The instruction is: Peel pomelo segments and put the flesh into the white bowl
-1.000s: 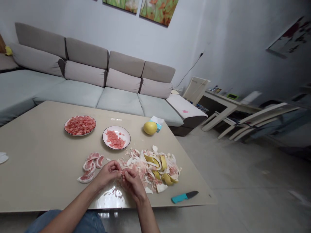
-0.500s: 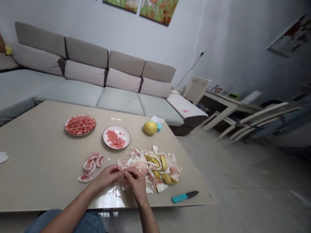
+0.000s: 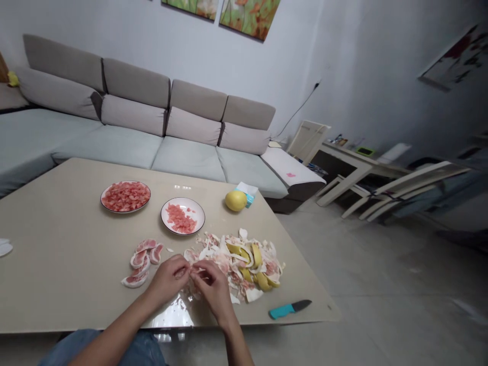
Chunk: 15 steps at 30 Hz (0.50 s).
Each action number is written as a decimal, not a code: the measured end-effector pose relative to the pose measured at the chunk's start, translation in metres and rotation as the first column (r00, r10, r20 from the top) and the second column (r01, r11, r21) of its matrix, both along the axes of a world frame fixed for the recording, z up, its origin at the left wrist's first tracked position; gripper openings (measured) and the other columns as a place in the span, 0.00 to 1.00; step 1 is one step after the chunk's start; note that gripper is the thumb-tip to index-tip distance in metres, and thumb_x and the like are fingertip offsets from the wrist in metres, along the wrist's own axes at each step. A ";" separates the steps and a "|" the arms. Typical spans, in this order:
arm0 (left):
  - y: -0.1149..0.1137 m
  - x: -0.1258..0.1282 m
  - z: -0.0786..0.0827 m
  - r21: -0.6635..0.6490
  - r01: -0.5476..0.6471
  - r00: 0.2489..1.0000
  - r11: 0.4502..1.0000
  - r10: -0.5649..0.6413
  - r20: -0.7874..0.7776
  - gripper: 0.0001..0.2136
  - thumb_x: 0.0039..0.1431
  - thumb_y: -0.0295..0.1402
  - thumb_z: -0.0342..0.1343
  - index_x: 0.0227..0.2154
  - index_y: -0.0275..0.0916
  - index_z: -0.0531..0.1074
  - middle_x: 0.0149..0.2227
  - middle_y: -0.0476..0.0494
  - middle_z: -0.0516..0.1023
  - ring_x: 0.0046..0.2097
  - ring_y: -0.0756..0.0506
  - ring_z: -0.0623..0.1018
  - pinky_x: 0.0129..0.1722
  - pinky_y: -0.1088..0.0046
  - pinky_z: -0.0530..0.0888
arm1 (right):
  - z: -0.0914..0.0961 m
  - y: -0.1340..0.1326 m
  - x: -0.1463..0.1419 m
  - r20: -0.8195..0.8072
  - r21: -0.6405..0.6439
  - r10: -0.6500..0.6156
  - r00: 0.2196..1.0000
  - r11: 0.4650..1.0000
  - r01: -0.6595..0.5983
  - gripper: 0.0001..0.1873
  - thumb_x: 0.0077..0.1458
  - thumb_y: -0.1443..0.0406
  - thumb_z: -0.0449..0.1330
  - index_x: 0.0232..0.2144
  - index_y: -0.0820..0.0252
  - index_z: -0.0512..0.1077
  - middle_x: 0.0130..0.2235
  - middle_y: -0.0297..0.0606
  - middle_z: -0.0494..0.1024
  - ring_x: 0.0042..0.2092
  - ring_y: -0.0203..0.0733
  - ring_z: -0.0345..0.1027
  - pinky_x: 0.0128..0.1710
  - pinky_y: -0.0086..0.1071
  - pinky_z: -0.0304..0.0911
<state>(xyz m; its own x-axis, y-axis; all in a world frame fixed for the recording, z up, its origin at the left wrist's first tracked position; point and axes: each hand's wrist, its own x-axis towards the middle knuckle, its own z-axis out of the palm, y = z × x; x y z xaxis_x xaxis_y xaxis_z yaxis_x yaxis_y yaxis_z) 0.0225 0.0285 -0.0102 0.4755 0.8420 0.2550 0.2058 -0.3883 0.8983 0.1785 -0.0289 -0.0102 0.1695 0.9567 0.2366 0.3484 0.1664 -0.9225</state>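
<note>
Change since the earlier frames: both hands have sunk slightly toward the near edge of the table (image 3: 61, 264), fingertips still joined. Nothing else on the tabletop has shifted.

1. Left hand (image 3: 170, 277): fingers curled, thumb and fingertips pinched on the left end of the pomelo piece (image 3: 193, 272).
2. Right hand (image 3: 214, 291): fingers bent inward, pinching the right end of the same piece.
3. Pomelo piece: small, pink and white, held between the two hands just above the table, at the near-left margin of the peel heap (most of it is hidden by the fingers).
4. Peel heap (image 3: 244, 264): white pith, yellow rind and pink membrane scraps, spread to the right of the hands and touching the right hand's far side.
5. Segments (image 3: 143, 260): several whole pink wedges with white skin, lying in a loose cluster just left of the left hand.
6. Small plate (image 3: 203, 216): white, with a modest mound of pink flesh, beyond the hands.
7. Large plate (image 3: 102, 201): filled with pink flesh, left of the small plate and apart from it.
8. Whole fruit (image 3: 235, 200): yellow, unpeeled, right of the small plate, against a tissue pack (image 3: 248, 191).
9. Knife (image 3: 290, 308): teal handle, dark blade, flat near the table's right front corner, apart from the heap.
10. White scrap (image 3: 4, 247): at the far left edge, cut off by the frame.
11. Sofa (image 3: 114, 145): grey, behind the table.
</note>
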 end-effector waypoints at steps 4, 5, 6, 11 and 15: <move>-0.004 0.000 0.004 0.099 0.039 0.999 0.994 -0.036 -0.034 0.08 0.56 0.28 0.50 0.26 0.40 0.73 0.29 0.45 0.73 0.34 0.44 0.72 0.35 0.72 0.66 | 0.002 -0.004 -0.002 0.082 0.059 0.015 0.997 0.998 -0.020 0.08 0.55 0.64 0.60 0.38 0.54 0.78 0.39 0.41 0.76 0.39 0.43 0.70 0.36 0.33 0.69; -0.005 0.000 0.005 0.102 0.047 0.998 0.994 -0.044 -0.038 0.08 0.56 0.27 0.51 0.26 0.40 0.73 0.29 0.45 0.73 0.34 0.45 0.72 0.35 0.72 0.66 | 0.003 -0.005 -0.002 0.095 0.062 0.026 0.995 0.998 -0.032 0.08 0.55 0.64 0.60 0.38 0.54 0.77 0.39 0.42 0.75 0.39 0.43 0.70 0.36 0.33 0.69; -0.005 -0.001 0.006 0.100 0.055 0.998 0.993 -0.051 -0.039 0.07 0.56 0.27 0.51 0.26 0.40 0.73 0.29 0.45 0.73 0.34 0.45 0.72 0.35 0.72 0.66 | 0.004 -0.005 -0.002 0.103 0.064 0.038 0.994 0.997 -0.044 0.08 0.55 0.65 0.60 0.38 0.54 0.77 0.39 0.42 0.75 0.39 0.43 0.70 0.36 0.34 0.70; -0.007 0.000 0.007 0.050 0.086 0.996 0.995 -0.086 -0.005 0.08 0.55 0.27 0.51 0.24 0.40 0.73 0.28 0.45 0.72 0.33 0.46 0.72 0.33 0.73 0.66 | 0.007 -0.005 0.001 0.081 0.058 0.073 0.994 0.995 -0.078 0.07 0.53 0.66 0.60 0.35 0.56 0.77 0.35 0.41 0.76 0.36 0.43 0.70 0.33 0.32 0.69; -0.009 0.002 0.005 0.017 0.075 0.996 0.997 -0.076 0.046 0.07 0.53 0.26 0.53 0.24 0.39 0.74 0.27 0.45 0.73 0.32 0.46 0.72 0.32 0.74 0.66 | 0.004 -0.003 0.003 0.056 0.000 0.053 0.997 0.999 -0.053 0.05 0.50 0.66 0.61 0.32 0.58 0.77 0.34 0.40 0.76 0.35 0.41 0.70 0.30 0.29 0.67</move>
